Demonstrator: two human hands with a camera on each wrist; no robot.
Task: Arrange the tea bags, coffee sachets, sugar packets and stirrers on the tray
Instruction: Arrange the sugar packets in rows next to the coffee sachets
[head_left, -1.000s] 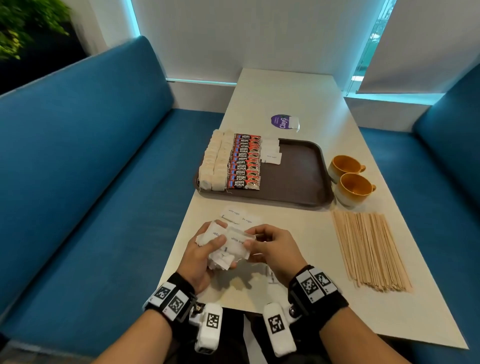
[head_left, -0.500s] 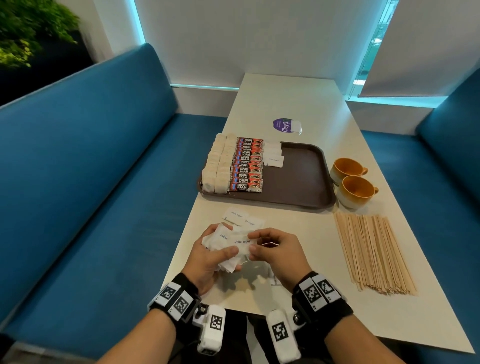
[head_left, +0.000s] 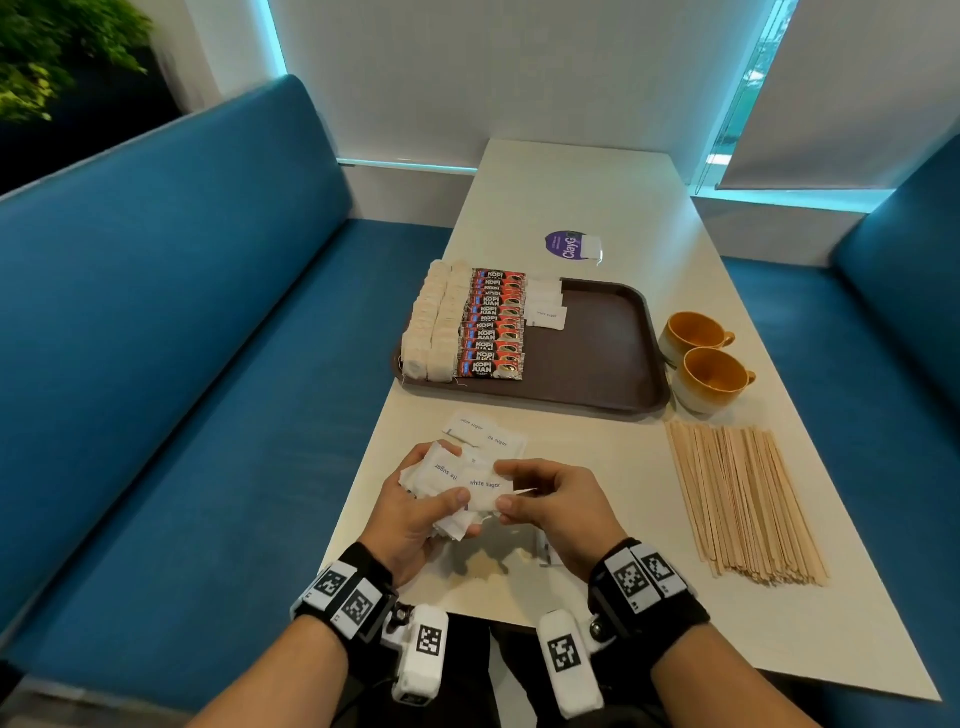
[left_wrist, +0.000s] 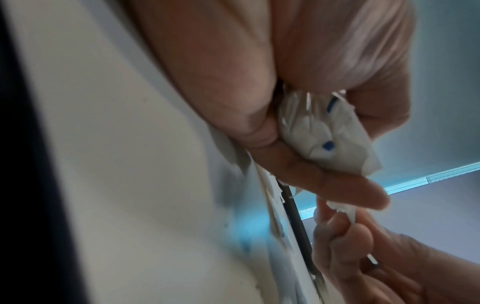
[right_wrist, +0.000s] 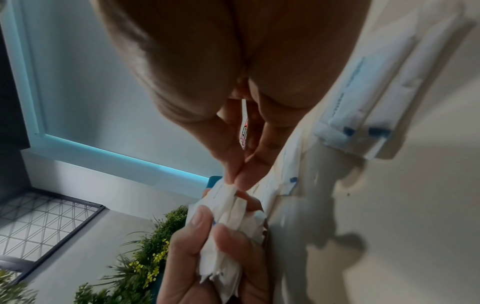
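your left hand (head_left: 415, 512) grips a bunch of sugar packets (head_left: 452, 475) just above the near bench (head_left: 597, 457), and your right hand (head_left: 550, 501) pinches the top one at its right end. the tray (head_left: 597, 358) lies straight ahead, well beyond both hands. its started sugar row (head_left: 545, 306) runs away from you beside the coffee sachets (head_left: 493, 327), so i'd judge the right hand, nearer that open side, should carry the packet forward.

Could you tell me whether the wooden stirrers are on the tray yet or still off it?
Off it. The wooden stirrers lie in a spread bundle on the table, nearer the person than the brown tray.
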